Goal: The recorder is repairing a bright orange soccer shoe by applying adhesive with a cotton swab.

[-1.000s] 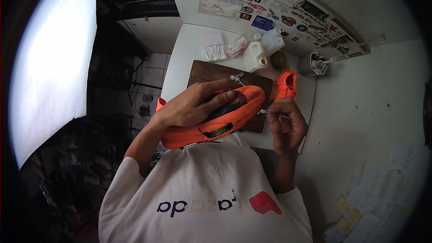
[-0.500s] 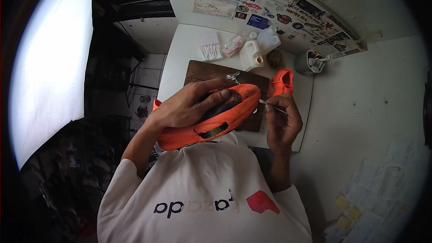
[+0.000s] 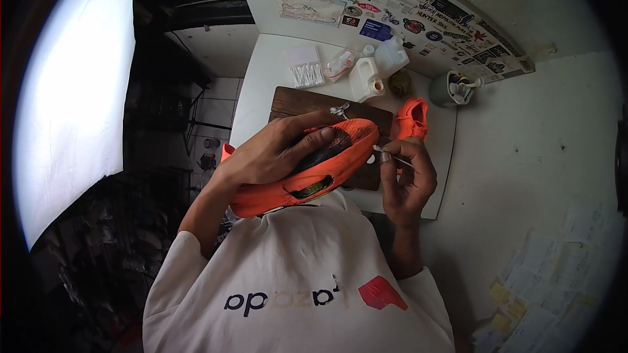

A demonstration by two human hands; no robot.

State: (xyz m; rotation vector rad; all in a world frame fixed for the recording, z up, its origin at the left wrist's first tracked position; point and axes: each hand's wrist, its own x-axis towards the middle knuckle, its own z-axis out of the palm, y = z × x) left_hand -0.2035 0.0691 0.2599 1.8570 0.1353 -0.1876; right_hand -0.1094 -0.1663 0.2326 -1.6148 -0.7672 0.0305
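Note:
An orange shoe with dark mesh and an opening in its side lies tilted across the middle, gripped by my left hand, its thumb over the shoe's dark inner part. My right hand pinches a thin white swab, its tip at the shoe's right end. Underneath is a dark wooden board, with a crumpled white bit on it near the shoe. A second orange shoe stands on the white table just right of the board.
Behind the board stand a box of white swabs, a plastic bag and two white jugs. A container of tools is at the table's back right, below a sticker-covered back panel. Walls close in on the right.
My right hand has shifted slightly left and up with the swab, bringing its tip closer to the shoe's edge. The left hand and shoe have barely moved; the whole view has shifted slightly.

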